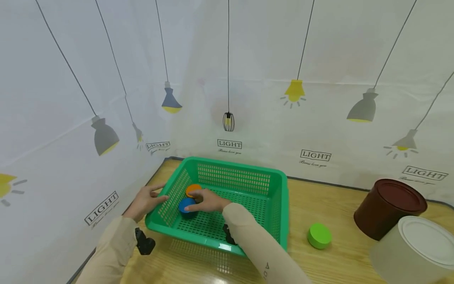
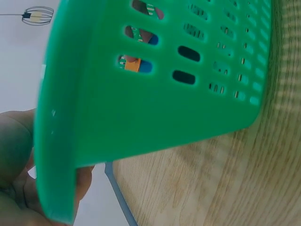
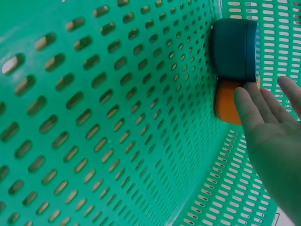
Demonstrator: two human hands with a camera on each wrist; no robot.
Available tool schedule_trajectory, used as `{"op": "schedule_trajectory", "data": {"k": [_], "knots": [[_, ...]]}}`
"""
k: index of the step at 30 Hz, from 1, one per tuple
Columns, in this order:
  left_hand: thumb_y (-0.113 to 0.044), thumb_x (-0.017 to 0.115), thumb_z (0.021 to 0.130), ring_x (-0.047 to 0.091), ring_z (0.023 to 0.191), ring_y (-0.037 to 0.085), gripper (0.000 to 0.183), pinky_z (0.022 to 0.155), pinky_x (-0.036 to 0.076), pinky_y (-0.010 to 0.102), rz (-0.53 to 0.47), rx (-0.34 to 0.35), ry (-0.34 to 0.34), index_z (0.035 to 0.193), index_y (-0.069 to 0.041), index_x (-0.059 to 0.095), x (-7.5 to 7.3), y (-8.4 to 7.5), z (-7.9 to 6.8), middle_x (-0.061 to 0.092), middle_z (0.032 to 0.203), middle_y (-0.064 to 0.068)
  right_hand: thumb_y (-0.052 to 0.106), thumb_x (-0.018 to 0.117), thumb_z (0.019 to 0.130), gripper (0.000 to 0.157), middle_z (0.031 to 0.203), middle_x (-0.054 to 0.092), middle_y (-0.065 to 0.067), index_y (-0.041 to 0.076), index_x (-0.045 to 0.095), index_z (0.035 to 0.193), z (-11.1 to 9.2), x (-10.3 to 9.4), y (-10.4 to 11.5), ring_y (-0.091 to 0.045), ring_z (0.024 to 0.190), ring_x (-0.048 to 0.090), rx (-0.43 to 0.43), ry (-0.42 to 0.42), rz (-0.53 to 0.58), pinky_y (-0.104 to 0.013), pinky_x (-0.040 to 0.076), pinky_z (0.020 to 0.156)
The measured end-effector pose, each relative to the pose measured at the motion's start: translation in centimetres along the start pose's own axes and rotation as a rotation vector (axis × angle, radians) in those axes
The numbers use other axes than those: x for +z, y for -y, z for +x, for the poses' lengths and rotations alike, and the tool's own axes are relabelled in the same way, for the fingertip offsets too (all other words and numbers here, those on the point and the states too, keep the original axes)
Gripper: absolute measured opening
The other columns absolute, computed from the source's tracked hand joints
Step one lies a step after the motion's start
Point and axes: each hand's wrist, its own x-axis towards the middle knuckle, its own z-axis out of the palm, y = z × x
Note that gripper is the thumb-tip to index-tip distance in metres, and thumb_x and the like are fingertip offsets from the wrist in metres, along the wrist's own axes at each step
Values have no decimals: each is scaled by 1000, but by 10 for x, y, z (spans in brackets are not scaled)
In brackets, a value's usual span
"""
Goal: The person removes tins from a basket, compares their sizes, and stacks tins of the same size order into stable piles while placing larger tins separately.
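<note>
A green plastic basket with slotted walls stands on the wooden table. My left hand grips its left rim; the left wrist view shows the fingers curled round that rim. Inside, against the left wall, sit a round blue container and a round orange container side by side. Over them is my right hand, reaching in across the front rim. In the right wrist view its fingers are extended, with fingertips right at the orange container and the blue one.
Right of the basket lies a bright green round container. Farther right stand a dark brown bucket and a white bucket, both lidded. A white sheet printed with lamps hangs behind the table and along its left side.
</note>
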Motion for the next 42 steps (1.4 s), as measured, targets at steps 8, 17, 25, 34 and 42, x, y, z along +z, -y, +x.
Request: {"op": "schedule_trajectory", "data": {"k": [8, 17, 25, 34, 42], "knots": [[-13, 59, 86, 61, 80, 23, 56, 63, 52, 34, -10, 4, -2, 136, -4, 35, 0, 1, 0, 46, 117, 34, 20, 65, 82, 59, 132, 42, -11, 3, 40, 132, 4, 2, -6, -25, 112, 48, -11, 12, 36, -29, 42, 89], [-14, 59, 86, 58, 90, 30, 56, 64, 52, 35, -27, 11, -3, 136, -4, 35, -1, 3, -3, 45, 119, 33, 13, 66, 81, 57, 129, 45, -12, 1, 42, 131, 3, 4, -5, -24, 112, 47, -12, 63, 45, -26, 43, 85], [-16, 57, 87, 56, 93, 34, 56, 68, 51, 38, 4, 49, -2, 136, -4, 34, 0, 2, -4, 43, 120, 34, 15, 68, 79, 54, 114, 55, -8, 4, 47, 128, 2, 6, -4, -19, 105, 50, 11, 77, -43, -27, 45, 79], [-14, 57, 87, 63, 74, 22, 56, 61, 52, 34, -44, 7, 8, 137, -4, 33, 0, -1, -3, 46, 117, 34, 17, 68, 79, 51, 112, 54, -6, 9, 50, 126, 2, 8, -4, -16, 104, 49, 17, 149, -147, -27, 45, 80], [-13, 57, 87, 62, 73, 22, 56, 61, 52, 34, -62, 13, 13, 137, -4, 32, 0, -1, -4, 47, 115, 33, 7, 68, 77, 39, 117, 51, -8, 4, 53, 113, 2, 9, -3, -24, 105, 53, 32, 150, -30, -26, 46, 80]]}}
